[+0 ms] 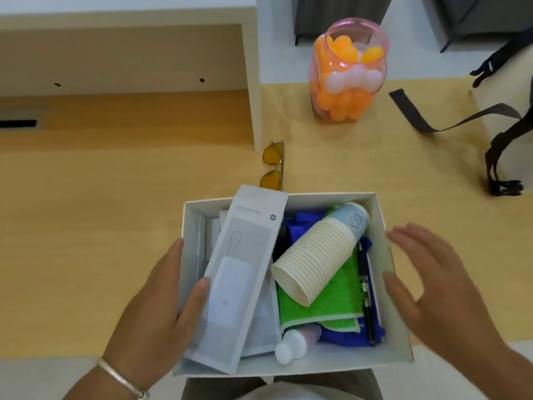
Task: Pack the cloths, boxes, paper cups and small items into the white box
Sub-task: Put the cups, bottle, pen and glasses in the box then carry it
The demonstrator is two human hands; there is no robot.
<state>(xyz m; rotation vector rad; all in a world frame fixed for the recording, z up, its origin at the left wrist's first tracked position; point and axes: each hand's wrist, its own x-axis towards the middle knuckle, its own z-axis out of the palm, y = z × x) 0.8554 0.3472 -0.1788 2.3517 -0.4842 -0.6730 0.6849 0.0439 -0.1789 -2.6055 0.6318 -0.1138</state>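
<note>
The white box point(383, 226) sits at the table's near edge. Inside lie a green cloth point(334, 307) over a blue cloth point(300, 226), a stack of paper cups point(314, 255) on its side, a black pen point(364, 287) and a small white bottle point(291, 346). A long grey product box point(242, 272) leans over the left half, sticking out past the far rim, with other flat boxes under it. My left hand point(155, 310) grips the white box's left wall, thumb on the grey box. My right hand point(438, 287) hovers open just off the right wall.
Yellow-lensed sunglasses point(274, 166) lie just beyond the white box. A pink jar of orange balls point(346, 73) stands farther back. A dark bag with straps point(501, 140) lies at the right. A beige shelf unit point(251, 82) stands at the back left.
</note>
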